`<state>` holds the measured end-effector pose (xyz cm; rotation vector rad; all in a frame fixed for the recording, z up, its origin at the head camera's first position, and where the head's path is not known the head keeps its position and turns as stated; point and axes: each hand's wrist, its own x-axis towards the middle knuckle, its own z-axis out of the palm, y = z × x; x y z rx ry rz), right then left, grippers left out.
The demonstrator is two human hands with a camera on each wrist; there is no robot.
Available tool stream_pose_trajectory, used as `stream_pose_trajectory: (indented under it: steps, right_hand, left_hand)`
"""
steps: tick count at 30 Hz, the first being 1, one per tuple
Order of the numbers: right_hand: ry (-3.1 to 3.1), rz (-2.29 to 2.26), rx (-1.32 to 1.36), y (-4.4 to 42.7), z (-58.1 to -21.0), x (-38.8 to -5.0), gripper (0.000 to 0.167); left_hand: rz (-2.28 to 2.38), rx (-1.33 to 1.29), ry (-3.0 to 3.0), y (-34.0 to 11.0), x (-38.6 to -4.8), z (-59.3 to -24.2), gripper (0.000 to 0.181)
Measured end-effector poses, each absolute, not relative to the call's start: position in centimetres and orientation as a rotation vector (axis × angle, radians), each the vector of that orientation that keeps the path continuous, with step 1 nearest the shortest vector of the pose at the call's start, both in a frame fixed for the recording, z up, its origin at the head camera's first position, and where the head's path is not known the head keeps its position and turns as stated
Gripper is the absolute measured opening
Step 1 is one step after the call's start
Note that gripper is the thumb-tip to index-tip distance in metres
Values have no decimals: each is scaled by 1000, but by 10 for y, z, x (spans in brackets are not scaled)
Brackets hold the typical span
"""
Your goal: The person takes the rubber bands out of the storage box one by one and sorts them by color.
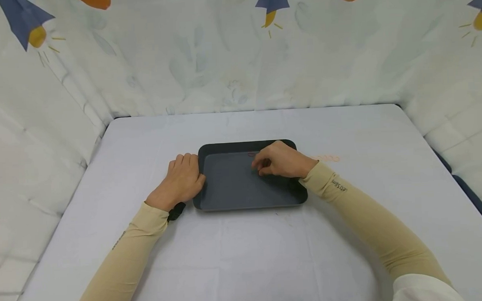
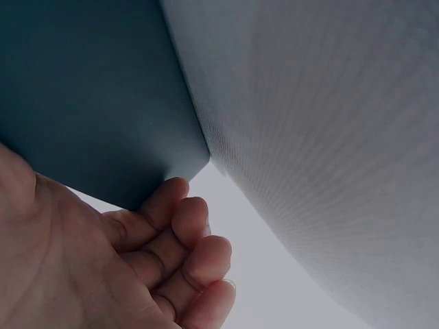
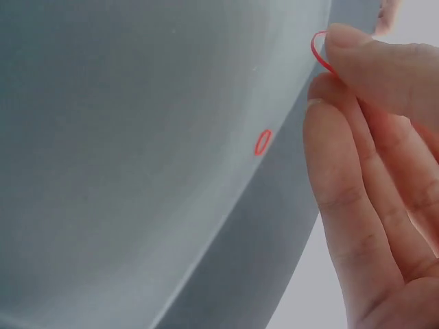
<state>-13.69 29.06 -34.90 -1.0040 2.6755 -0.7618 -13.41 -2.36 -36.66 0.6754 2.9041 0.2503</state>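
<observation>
A dark grey rectangular tray (image 1: 230, 186) lies on the white-covered table. At its left side my left hand (image 1: 181, 179) grips the wall, thumb over the rim and bent fingers against the outside, as the left wrist view shows. My right hand (image 1: 283, 160) is over the tray's right half. Between its thumb and index finger it pinches a thin red rubber band (image 3: 318, 51). Another red rubber band (image 3: 263, 142) lies on the tray floor near the far wall. On the table right of the tray is a row of several orange-red loops (image 1: 326, 158), partly hidden by the right hand.
The white tabletop (image 1: 252, 256) extends around the tray on all sides. Patterned curtains (image 1: 237, 57) hang behind the table and at both sides. A small dark object (image 1: 176, 211) shows under the left wrist.
</observation>
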Motion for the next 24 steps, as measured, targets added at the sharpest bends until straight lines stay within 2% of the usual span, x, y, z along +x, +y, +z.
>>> stream_pose_trajectory:
  steps: [24]
  right_hand:
    - [2713,-817,-1052,304,-332,-126,23]
  left_hand:
    - [249,678,2918,-23,-135,-365,25]
